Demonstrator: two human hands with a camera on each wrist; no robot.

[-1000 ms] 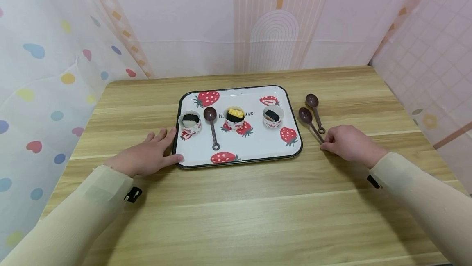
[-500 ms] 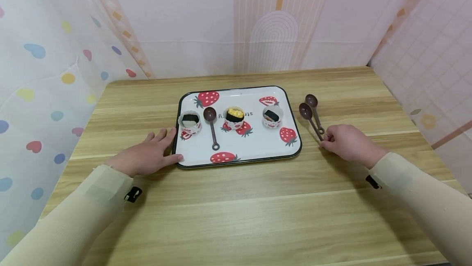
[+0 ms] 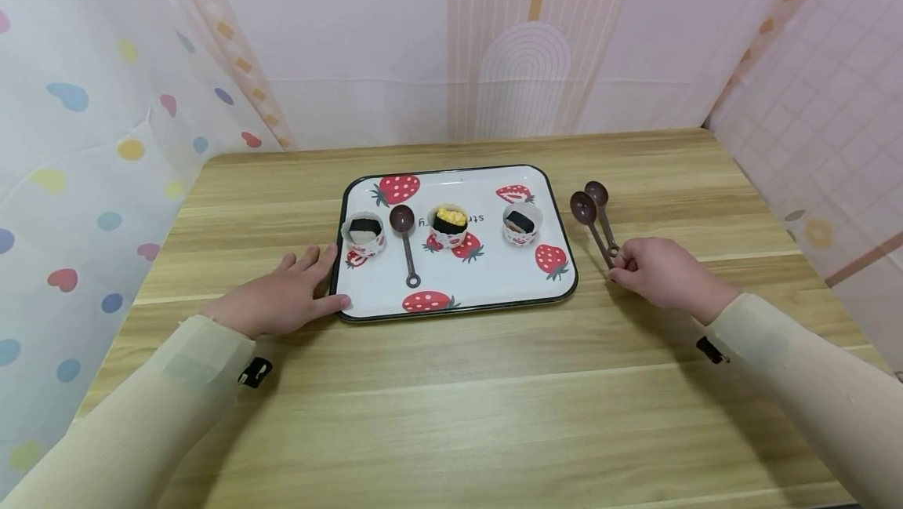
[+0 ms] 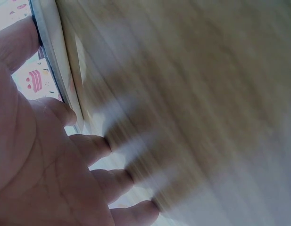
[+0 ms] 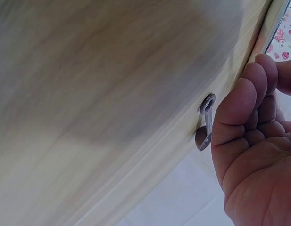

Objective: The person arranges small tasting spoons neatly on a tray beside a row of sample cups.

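My right hand (image 3: 659,274) pinches the handle end of a dark brown measuring spoon (image 3: 584,209), its bowl pointing away beside the tray. Just behind lies a second brown measuring spoon (image 3: 596,195) on the table, its ringed handle close to my fingers; the right wrist view shows this spoon (image 5: 204,122) beyond the curled hand. My left hand (image 3: 285,297), fingers spread, rests at the left edge of a white strawberry-patterned tray (image 3: 494,281), thumb over the rim. On the tray a third measuring spoon (image 3: 404,220) lies between two paper cups of sushi.
The tray bears a left sushi cup (image 3: 364,234), a middle cup with yellow topping (image 3: 449,224) and a right cup (image 3: 522,223). The wooden table (image 3: 451,407) meets patterned curtains (image 3: 367,46) at the back and sides.
The right hand has shifted slightly left, and the pinched spoon's bowl has moved a little away from me, toward the second spoon. My left hand and the tray stay in place.
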